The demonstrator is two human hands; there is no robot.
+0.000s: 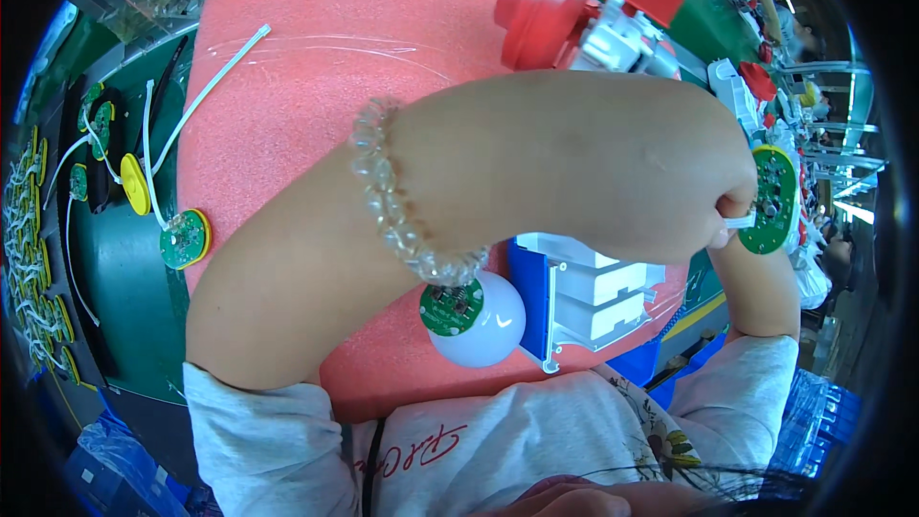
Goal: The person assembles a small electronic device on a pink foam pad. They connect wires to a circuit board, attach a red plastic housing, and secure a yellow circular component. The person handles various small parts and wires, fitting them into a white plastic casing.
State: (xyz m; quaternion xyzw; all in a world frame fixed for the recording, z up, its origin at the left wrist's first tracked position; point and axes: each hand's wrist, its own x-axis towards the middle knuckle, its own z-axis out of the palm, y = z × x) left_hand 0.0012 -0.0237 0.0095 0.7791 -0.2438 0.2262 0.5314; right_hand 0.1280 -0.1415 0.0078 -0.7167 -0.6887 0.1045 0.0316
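Observation:
My left arm, with a clear bead bracelet (383, 187) on it, reaches across the pink foam pad to the right. At its end my left hand (704, 187) is closed, pinching a white cable end (738, 223). The cable end meets a green circuit board (771, 201) with a yellow edge, which stands on its side just beyond the fingers. My right forearm (756, 282) rises from the lower right toward the same board. My right hand is hidden behind the left hand and the board, so its fingers cannot be made out.
On the pink foam pad (278, 124) are a white globe (493, 330) with a green board, a blue and white housing (584, 297), and a red and white part (555, 10). A wired board (185, 239), a yellow disc (136, 184) and several boards lie left.

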